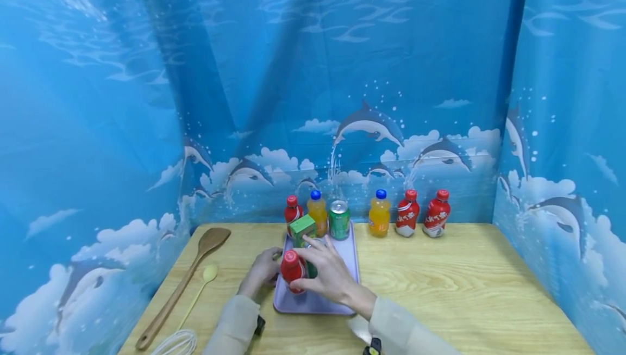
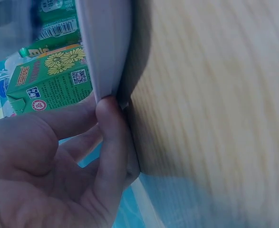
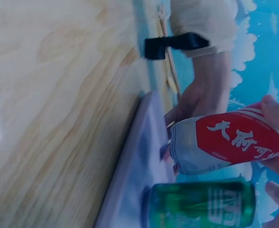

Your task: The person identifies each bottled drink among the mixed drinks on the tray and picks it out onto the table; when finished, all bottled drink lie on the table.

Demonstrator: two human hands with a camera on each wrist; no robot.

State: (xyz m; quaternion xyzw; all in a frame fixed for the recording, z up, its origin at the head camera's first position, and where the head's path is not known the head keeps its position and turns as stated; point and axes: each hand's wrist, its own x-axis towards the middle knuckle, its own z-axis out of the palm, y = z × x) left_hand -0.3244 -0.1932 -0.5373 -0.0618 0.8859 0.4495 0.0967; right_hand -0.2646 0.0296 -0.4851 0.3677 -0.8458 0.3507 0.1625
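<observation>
My right hand (image 1: 330, 273) grips a red-capped cola bottle (image 1: 292, 271) by its upper part, over the near left of the lilac tray (image 1: 318, 307). In the right wrist view the bottle's base is close to the tray surface, beside a green can (image 3: 201, 204), which my right hand mostly hides from the head view. At the tray's left edge my left hand (image 1: 265, 267) pinches the rim between thumb and fingers. Farther back on the tray stand a green drink carton (image 1: 302, 226), a red bottle (image 1: 292, 211), an orange drink bottle (image 1: 318, 216) and another green can (image 1: 339, 222).
Right of the tray, along the table's back edge, stand an orange drink bottle (image 1: 379, 216) and two red bottles (image 1: 407, 216). At the left lie a wooden spatula (image 1: 191, 273), a yellow spoon (image 1: 210, 273) and a white whisk (image 1: 178, 341). Dolphin-print curtains surround the table.
</observation>
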